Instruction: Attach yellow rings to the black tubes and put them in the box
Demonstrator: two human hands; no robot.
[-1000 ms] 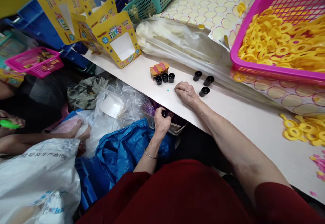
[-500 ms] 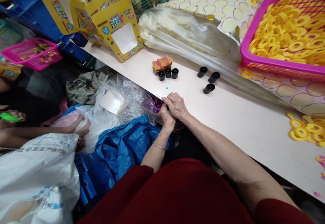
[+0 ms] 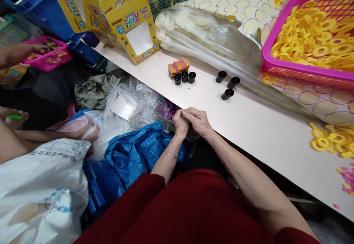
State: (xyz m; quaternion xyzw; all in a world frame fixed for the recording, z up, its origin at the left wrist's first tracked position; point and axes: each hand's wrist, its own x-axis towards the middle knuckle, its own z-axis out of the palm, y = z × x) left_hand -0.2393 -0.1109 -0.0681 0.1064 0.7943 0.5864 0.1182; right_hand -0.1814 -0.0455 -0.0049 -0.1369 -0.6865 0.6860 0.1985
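Observation:
My left hand and my right hand are closed and pressed together at the front edge of the white table. Whatever they hold between them is hidden by the fingers. Beyond them, three black cylindrical pieces stand beside a small bundle in orange and pink wrapping. Three more black cylindrical pieces are farther right, one of them tilted. A tiny blue bit lies on the tabletop. Purple pieces show below the table edge, just left of my hands.
A pink basket of yellow ring parts stands at the right; more yellow parts lie on the table. Yellow boxes stand at the back left. A blue tarp and a white sack are at the left, near another person's arms.
My right hand has drawn back slightly towards me, its fingers now folded against the left hand. At the far left, another person's hand has reached into a pink basket.

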